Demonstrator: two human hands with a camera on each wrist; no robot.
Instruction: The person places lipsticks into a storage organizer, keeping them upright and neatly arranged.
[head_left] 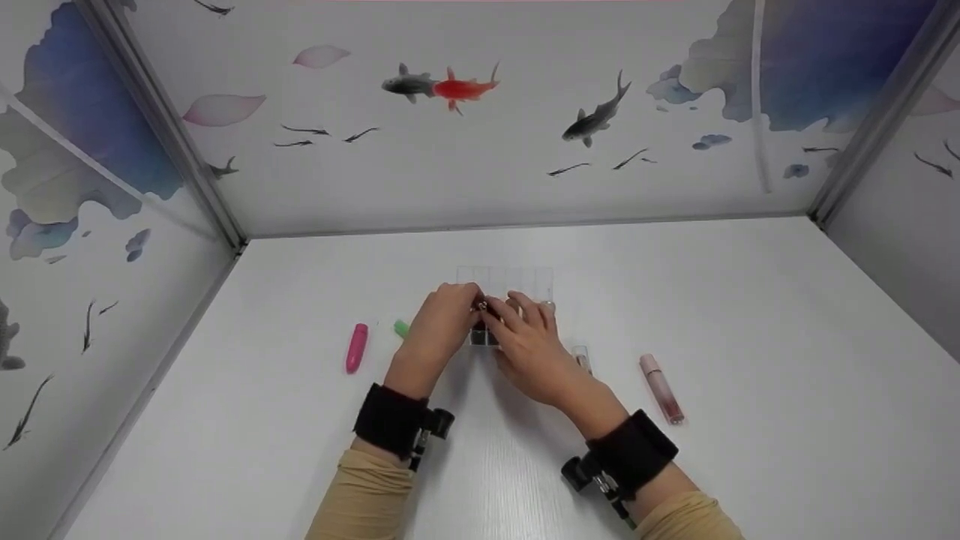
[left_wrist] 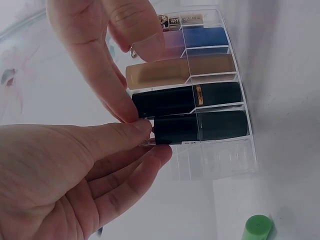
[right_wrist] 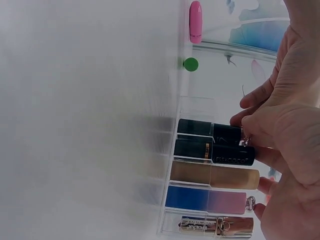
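Note:
A clear compartment organizer (left_wrist: 227, 157) stands in front of me, holding several makeup tubes. My left hand (head_left: 444, 321) pinches the top end of a black lipstick tube (left_wrist: 175, 129), which sits upright in a compartment near the organizer's left end. My right hand (head_left: 529, 337) reaches over the row with its fingers extended, its index fingertip close to the left thumb. Beside that tube stand a black tube with a gold band (right_wrist: 192, 150), a tan tube (right_wrist: 215, 174), a blue-and-pink tube (right_wrist: 205, 199) and a gold tube (right_wrist: 217, 226). The hands partly cover the tube tops.
On the white table (head_left: 262, 450), a pink tube (head_left: 357, 349) and a green-capped item (head_left: 401, 328) lie left of the hands. To the right are a small clear tube (head_left: 582, 358) and a pale pink lip gloss tube (head_left: 661, 388). Patterned panels (head_left: 480, 180) enclose the table.

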